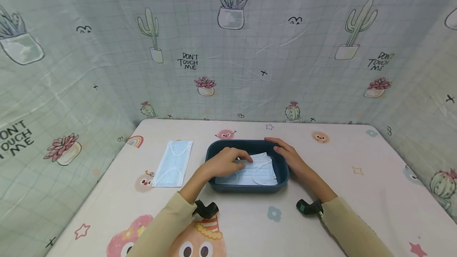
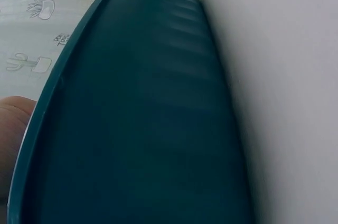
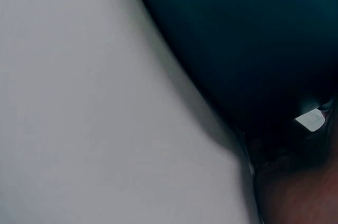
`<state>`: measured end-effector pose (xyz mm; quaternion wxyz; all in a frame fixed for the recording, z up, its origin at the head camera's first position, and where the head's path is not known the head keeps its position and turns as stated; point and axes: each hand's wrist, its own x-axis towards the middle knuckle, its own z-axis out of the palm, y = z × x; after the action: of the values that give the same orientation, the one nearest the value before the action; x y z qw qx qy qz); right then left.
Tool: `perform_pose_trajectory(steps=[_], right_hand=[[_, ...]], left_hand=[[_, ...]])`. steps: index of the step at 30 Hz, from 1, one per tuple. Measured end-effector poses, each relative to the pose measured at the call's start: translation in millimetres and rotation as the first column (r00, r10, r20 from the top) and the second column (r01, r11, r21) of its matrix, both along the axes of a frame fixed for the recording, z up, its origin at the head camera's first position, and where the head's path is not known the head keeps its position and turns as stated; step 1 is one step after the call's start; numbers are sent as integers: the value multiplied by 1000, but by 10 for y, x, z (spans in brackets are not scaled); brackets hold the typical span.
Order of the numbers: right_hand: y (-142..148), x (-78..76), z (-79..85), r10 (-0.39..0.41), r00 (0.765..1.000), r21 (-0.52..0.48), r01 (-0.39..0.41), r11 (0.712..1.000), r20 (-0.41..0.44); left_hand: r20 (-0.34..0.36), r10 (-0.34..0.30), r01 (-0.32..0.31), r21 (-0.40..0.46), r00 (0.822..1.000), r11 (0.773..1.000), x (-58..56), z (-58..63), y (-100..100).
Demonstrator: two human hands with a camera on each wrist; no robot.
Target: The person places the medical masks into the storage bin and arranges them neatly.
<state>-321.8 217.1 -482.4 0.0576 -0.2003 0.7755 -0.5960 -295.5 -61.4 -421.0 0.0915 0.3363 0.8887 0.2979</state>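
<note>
A dark teal plastic bin (image 1: pixel 246 188) stands on the table, with a stack of light blue disposable face masks (image 1: pixel 264 171) inside it. My left hand (image 1: pixel 225 161) reaches over the bin's left side, its index finger and thumb spread apart on the masks; its other fingers are hidden. At the bin's right end my right hand (image 1: pixel 290 158) holds the rim, thumb over the edge and fingers toward the back corner. In the left wrist view, the bin's outer wall (image 2: pixel 148 102) fills most of the picture. One flat face mask (image 1: pixel 173 163) lies left of the bin.
The white table (image 1: pixel 342 205) carries printed cartoon figures, stars and flowers. A patterned curtain (image 1: pixel 264 94) with cactus drawings closes off the back and both sides. A black wrist camera (image 1: pixel 206 209) sits on the left wrist and another camera (image 1: pixel 308 207) on the right.
</note>
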Motion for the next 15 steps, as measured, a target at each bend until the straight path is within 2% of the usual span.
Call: perform_pose_trajectory(steps=[15], right_hand=[[2,0,-3,-4,1000,27,4,1000,4]], left_hand=[[-40,49,-47,31,998,998,-21,4,-64]])
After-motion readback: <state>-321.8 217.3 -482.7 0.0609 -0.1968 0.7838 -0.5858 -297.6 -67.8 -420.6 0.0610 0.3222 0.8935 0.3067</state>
